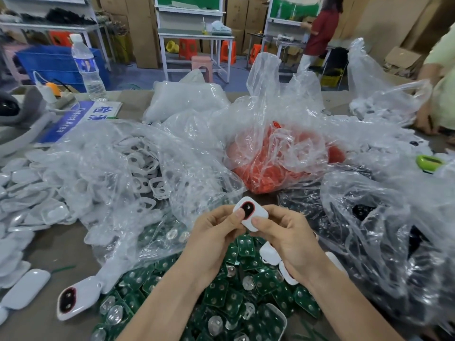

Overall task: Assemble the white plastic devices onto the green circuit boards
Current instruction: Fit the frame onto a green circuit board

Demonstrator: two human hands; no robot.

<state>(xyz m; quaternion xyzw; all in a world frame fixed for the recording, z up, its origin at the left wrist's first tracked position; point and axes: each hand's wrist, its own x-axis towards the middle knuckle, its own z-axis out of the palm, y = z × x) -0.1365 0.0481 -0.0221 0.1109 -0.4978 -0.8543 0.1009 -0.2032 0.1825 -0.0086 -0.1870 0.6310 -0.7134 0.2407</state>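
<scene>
Held up over the near middle of the worktop [54,244]: one white plastic device [251,217], tilted, with a dark, red-rimmed oval window facing up. Pinched from both sides. Left hand [216,235] with the thumb pressing on the window's edge and fingers curled behind. Right hand [288,239] with the thumb flat on the white lower face and fingers wrapped beneath. Forearms in from the near edge, wrists bent slightly inward, palms turned toward each other.

Directly below, a heap of green circuit boards [221,291], many bearing round metal domes, spilling out of clear plastic toward the near edge. Just under the right hand, two white shells [269,253] (gripped or lying on the heap, cannot tell).

Toward the near left corner, a second device [73,301] lying window-up, near a plain white back shell [25,289].

Further out, a clear bag of white frames [138,173] at the left, a bag of orange parts [270,173] in the middle, and a bag of black parts [381,230] at the right. By the far left edge, a water bottle [87,70] standing upright.
</scene>
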